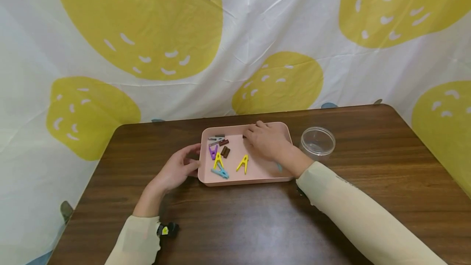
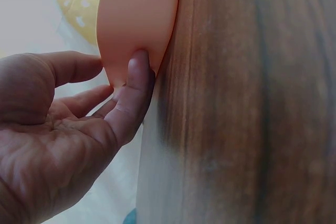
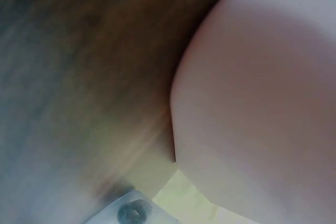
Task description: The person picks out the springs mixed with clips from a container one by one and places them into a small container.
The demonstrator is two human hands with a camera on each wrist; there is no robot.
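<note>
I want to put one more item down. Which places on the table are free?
Bare table lies in front of the pink tray, between both sleeves, and right of the clear jar. The tray's left half is crowded with clips; the right hand covers its far right part.

Head view bright, even light, soft glare on table (image 1: 257,224); wrist views blurry, right esp. out of focus.

We see bare table (image 1: 235,224) in front of the pink tray (image 1: 257,178), open to our hands. A clear jar (image 1: 318,142) stands just right of the tray, and a strawberry-print curtain (image 1: 235,52) closes the far side.
</note>
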